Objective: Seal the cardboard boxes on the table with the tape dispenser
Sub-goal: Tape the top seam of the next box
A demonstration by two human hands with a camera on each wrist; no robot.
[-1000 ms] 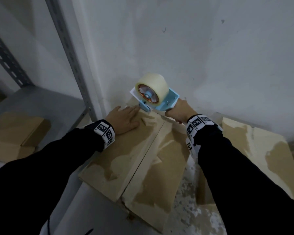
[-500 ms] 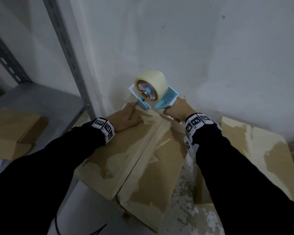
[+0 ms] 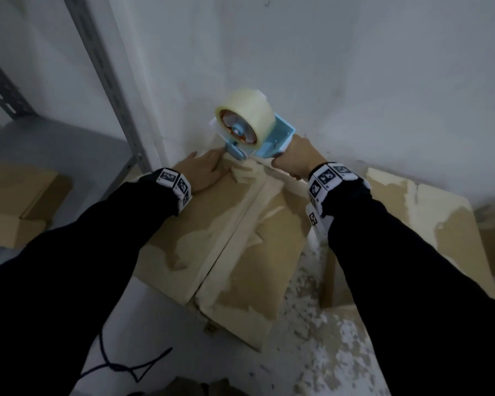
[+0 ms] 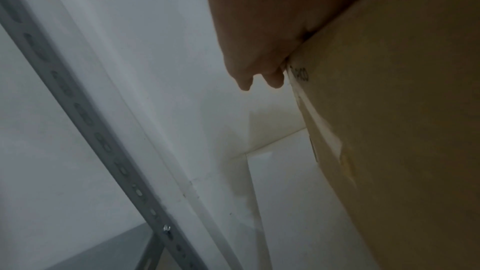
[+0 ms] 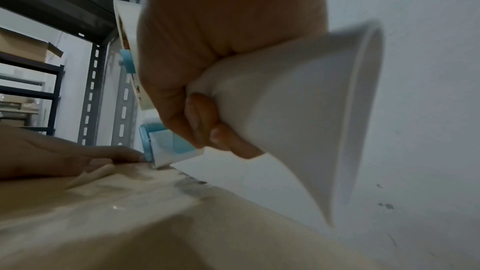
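Your right hand point(image 3: 293, 155) is wrapped tight round the white handle of the dispenser point(image 3: 255, 132), whose nose sits on the far edge of the box point(image 3: 220, 238), right where the centre seam meets the wall point(image 3: 355, 81). Your left hand point(image 3: 203, 172) lies flat on the left flap, fingers straight and reaching the far edge, one fingertip just beside the nose.

The risk, as I judge it: that fingertip is close to the cutter, so a quick pull toward you could nick it or catch it under the tape. The flaps are torn and patchy, so tape may grip poorly and lift. With the box near the desk's point(image 3: 312, 352) front edge, a hard pull could also drag it toward you if the left hand eases off.

The head view shows the whole seam and a second box point(image 3: 429, 224) to the right. Only the right wrist view shows the curled fingers point(image 5: 202, 116) on the handle; only the left wrist view shows your fingertips point(image 4: 244, 83) overhanging the box's far edge.
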